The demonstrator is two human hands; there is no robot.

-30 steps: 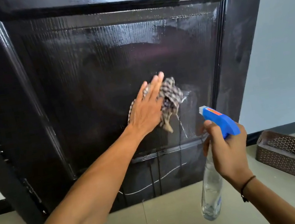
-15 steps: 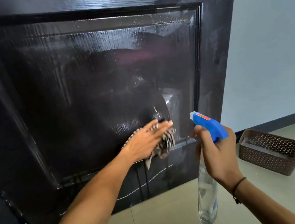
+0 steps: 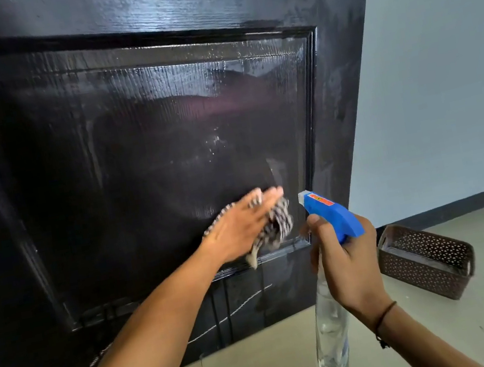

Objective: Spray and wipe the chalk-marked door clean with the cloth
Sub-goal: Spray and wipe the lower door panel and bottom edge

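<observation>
Pressing the cloth [image 3: 277,225] flat-fingered against the wet door [image 3: 148,154], the left hand [image 3: 242,227] is mid-wipe while the right hand [image 3: 350,264] grips the spray bottle [image 3: 334,290] just beside it; the chalk line [image 3: 239,306] below likely needs wiping next.

Our left arm reaches forward, left hand [image 3: 239,229] flat with fingers straight and motion-blurred, while our right hand [image 3: 350,264], a dark band at its wrist, stays curled tight, index finger forward, arm bent.
</observation>
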